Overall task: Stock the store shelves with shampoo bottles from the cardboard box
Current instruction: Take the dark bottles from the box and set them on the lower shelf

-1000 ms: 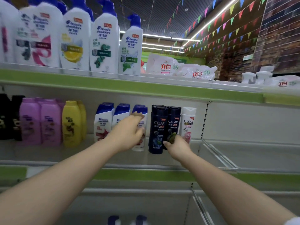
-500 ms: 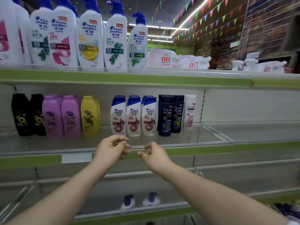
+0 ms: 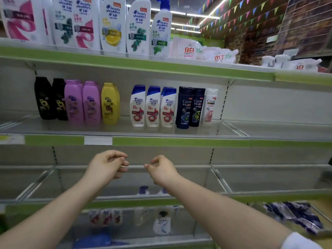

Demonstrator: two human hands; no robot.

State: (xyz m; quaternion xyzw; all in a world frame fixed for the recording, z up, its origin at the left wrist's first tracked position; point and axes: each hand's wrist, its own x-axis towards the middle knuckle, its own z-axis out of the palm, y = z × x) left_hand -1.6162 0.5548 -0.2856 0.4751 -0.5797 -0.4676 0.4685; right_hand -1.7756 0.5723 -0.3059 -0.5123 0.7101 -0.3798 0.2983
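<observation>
Fingers (image 3: 117,156) of the left hand (image 3: 106,166) and fingers (image 3: 152,161) of the right hand (image 3: 162,170) were loosely curled and gripped nothing; the hands hung near each other, not touching, below the middle shelf (image 3: 179,141). On that shelf stood the shampoo: three white bottles (image 3: 152,106) with blue caps, upright, labels forward, and just beside them on the right two dark bottles (image 3: 190,106) and one pale bottle (image 3: 210,106). Judged: grouped by brand and faced outward so labels read from the aisle; set back from the edge, which leaves room for a front row. No box was in view; bare hands suggested another fetch was due. Further left, past a gap, stood a yellow bottle (image 3: 109,103), purple bottles (image 3: 82,103) and black bottles (image 3: 46,99). Wire dividers (image 3: 217,177) split the shelf below. Top shelf (image 3: 161,66) carried large pump bottles (image 3: 138,29) and pouches (image 3: 188,49). Room: strip lights (image 3: 186,24), coloured bunting (image 3: 239,20), brick wall (image 3: 305,33) on the right.
</observation>
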